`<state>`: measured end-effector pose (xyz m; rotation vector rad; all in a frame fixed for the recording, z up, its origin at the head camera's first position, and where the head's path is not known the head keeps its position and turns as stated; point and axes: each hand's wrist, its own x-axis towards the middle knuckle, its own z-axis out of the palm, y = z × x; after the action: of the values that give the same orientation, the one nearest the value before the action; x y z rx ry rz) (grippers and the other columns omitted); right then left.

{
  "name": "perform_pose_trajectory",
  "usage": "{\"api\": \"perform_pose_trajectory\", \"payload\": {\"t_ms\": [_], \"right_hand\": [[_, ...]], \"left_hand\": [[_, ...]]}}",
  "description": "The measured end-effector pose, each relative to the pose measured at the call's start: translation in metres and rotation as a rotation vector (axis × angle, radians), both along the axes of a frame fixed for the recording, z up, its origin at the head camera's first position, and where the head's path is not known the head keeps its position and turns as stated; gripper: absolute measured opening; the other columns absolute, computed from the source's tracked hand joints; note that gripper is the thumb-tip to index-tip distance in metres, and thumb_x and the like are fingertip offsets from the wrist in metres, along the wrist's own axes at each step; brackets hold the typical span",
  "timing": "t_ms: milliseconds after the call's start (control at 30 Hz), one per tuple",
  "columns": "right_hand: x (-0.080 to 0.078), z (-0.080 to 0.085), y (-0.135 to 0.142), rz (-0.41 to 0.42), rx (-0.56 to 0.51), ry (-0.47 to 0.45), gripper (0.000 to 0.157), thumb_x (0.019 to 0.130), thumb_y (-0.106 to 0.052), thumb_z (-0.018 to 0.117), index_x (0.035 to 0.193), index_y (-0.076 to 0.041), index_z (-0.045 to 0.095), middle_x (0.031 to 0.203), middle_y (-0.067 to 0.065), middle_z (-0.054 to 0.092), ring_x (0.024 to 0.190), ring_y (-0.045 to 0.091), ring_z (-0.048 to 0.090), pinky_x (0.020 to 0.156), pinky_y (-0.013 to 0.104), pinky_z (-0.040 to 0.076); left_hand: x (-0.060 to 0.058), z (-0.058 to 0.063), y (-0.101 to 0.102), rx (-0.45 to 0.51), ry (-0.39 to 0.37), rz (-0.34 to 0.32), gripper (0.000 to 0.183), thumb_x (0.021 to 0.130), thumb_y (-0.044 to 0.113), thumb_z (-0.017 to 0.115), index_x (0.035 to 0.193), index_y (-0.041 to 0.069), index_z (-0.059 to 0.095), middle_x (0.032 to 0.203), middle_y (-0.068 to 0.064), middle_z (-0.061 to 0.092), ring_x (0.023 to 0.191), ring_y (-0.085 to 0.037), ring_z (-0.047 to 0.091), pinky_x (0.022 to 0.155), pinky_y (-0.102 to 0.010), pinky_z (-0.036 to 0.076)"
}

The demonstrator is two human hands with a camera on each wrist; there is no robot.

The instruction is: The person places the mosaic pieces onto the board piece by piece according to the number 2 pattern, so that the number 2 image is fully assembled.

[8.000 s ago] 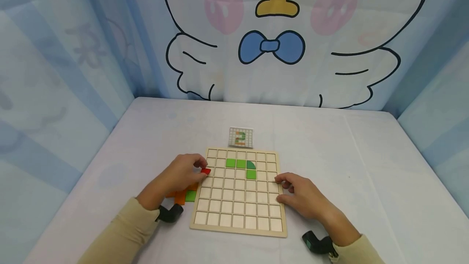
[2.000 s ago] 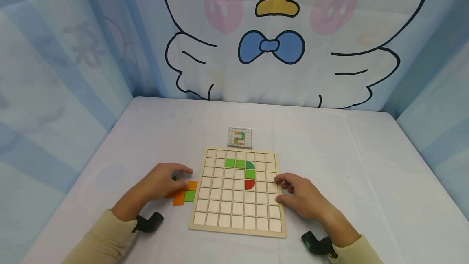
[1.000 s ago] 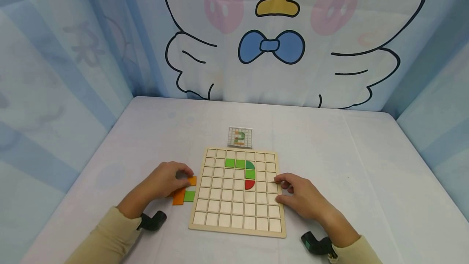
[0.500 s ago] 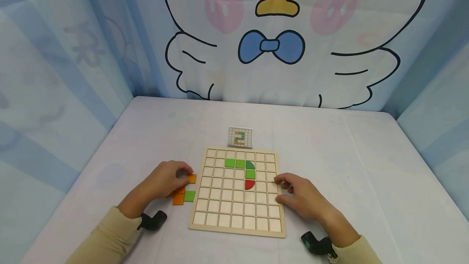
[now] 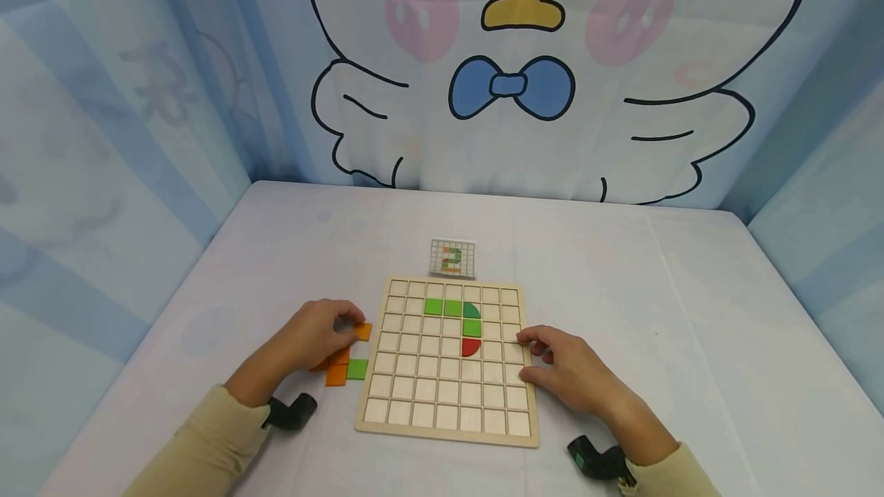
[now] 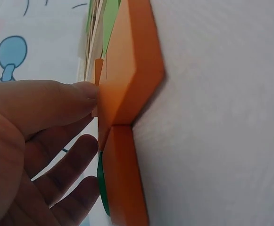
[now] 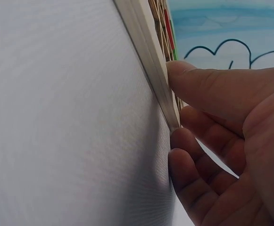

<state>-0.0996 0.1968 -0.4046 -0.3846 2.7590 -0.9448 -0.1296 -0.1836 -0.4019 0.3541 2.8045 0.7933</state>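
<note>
In the head view my left hand (image 5: 321, 336) pinches a small orange square tile (image 5: 364, 331) at the left edge of the wooden grid board (image 5: 442, 431). Below that hand lie other orange tiles (image 5: 336, 375) and a light green square tile (image 5: 357, 369); the left wrist view also shows part of a dark green tile (image 6: 102, 186). Thumb and fingertips of my right hand (image 5: 569, 366) rest against the board's right rim. On the board sit light green squares (image 5: 453, 308), a dark green quarter-circle (image 5: 471, 311) and a red quarter-circle (image 5: 471, 347).
Behind the board lies a small pattern card (image 5: 452, 258) printed with a coloured figure on a grid. A white cloth (image 5: 621, 274) covers the table. Printed curtains (image 5: 511, 152) stand at the back and both sides.
Eight seconds ago my left hand held the red quarter-circle, which now sits on the board. Lately that hand took the orange square and shifted it slightly away. My right hand stays put.
</note>
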Motion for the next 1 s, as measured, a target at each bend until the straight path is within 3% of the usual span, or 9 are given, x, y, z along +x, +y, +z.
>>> {"api": "perform_pose_trajectory", "payload": {"t_ms": [633, 1000], "right_hand": [[0.0002, -0.0002, 0.0007, 0.006, -0.017, 0.005, 0.04, 0.085, -0.016, 0.078, 0.122, -0.01, 0.065, 0.105, -0.002, 0.063, 0.092, 0.016, 0.057, 0.086, 0.042, 0.049], [-0.0005, -0.0002, 0.0009, 0.003, -0.015, -0.006, 0.04, 0.085, -0.016, 0.078, 0.122, -0.01, 0.065, 0.104, -0.002, 0.063, 0.091, 0.016, 0.056, 0.085, 0.042, 0.049]], "left_hand": [[-0.002, 0.0022, 0.0019, -0.053, 0.013, -0.014, 0.017, 0.09, 0.011, 0.074, 0.107, 0.009, 0.072, 0.107, -0.005, 0.067, 0.104, -0.027, 0.059, 0.092, -0.046, 0.05], [-0.0041, 0.0066, 0.0056, -0.036, 0.016, 0.0, 0.021, 0.091, 0.013, 0.074, 0.11, 0.007, 0.072, 0.112, -0.009, 0.067, 0.108, -0.029, 0.06, 0.093, -0.047, 0.051]]}}
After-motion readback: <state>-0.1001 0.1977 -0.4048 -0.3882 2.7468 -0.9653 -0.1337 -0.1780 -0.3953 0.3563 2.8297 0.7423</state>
